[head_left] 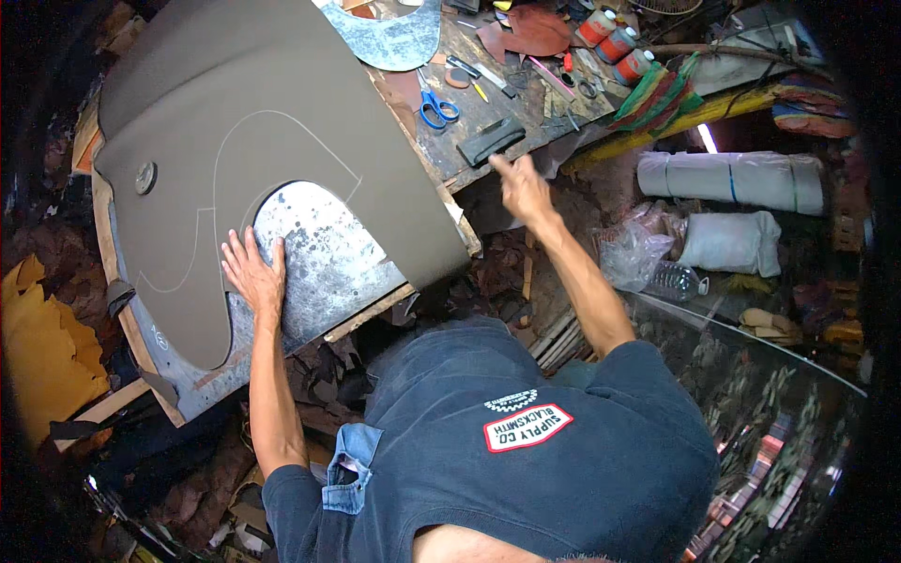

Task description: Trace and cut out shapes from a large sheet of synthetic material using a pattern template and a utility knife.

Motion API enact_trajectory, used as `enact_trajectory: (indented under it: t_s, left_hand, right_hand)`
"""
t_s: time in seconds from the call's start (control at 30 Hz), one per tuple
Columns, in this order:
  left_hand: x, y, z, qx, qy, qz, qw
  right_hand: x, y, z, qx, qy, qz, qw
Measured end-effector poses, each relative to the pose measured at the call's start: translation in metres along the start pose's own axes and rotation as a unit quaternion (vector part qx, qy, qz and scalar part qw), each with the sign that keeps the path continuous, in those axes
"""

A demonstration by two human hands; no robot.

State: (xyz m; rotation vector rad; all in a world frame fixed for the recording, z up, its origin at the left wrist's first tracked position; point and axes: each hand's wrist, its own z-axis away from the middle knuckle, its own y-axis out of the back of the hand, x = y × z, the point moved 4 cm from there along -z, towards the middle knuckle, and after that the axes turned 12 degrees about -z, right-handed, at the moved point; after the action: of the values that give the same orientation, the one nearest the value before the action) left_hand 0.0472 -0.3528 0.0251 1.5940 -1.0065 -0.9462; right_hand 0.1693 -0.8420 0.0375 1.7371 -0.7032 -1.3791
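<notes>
A large olive-grey sheet of leather or similar material drapes over the work table, with pale curved outlines drawn on it. Through a rounded cut-out along its near edge shows a spotted grey metal plate. My left hand lies flat, fingers apart, across the sheet beside that cut-out. Over the table's right side, my right hand is closed, its fingertips close to a dark oblong block; whatever it may hold is hidden. A small round metal disc rests on the sheet's left part.
Blue-handled scissors, a cutter knife and several red-labelled bottles occupy the bench. Rightward lie a wrapped white roll and a plastic bottle. Yellow hide hangs at left; scraps litter the floor.
</notes>
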Motion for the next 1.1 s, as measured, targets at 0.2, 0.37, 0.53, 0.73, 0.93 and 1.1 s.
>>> enact_trajectory:
  t_s: [0.2,0.37,0.53,0.73,0.93,1.1]
  left_hand:
    - [0.001,0.000,0.001,0.005,-0.007,-0.002,1.000]
    - [0.002,0.001,0.002,0.014,-0.011,-0.002,1.000]
    - [0.000,-0.001,0.001,0.015,-0.009,-0.007,1.000]
    - [0.000,-0.002,0.001,0.007,-0.008,-0.005,1.000]
    - [0.000,0.000,0.001,0.003,-0.008,0.007,1.000]
    - [0.001,-0.001,0.000,0.004,-0.013,0.008,1.000]
  right_hand:
    - [0.009,0.001,-0.002,0.035,-0.055,0.000,0.998]
    - [0.015,0.010,-0.005,0.081,-0.061,-0.005,0.995]
    - [-0.001,-0.001,0.003,0.032,-0.019,-0.025,0.999]
    - [-0.027,0.002,0.008,0.021,0.014,-0.013,1.000]
    - [0.001,0.002,0.001,0.018,-0.043,-0.041,0.998]
    - [0.010,0.011,-0.007,0.062,-0.060,-0.027,0.996]
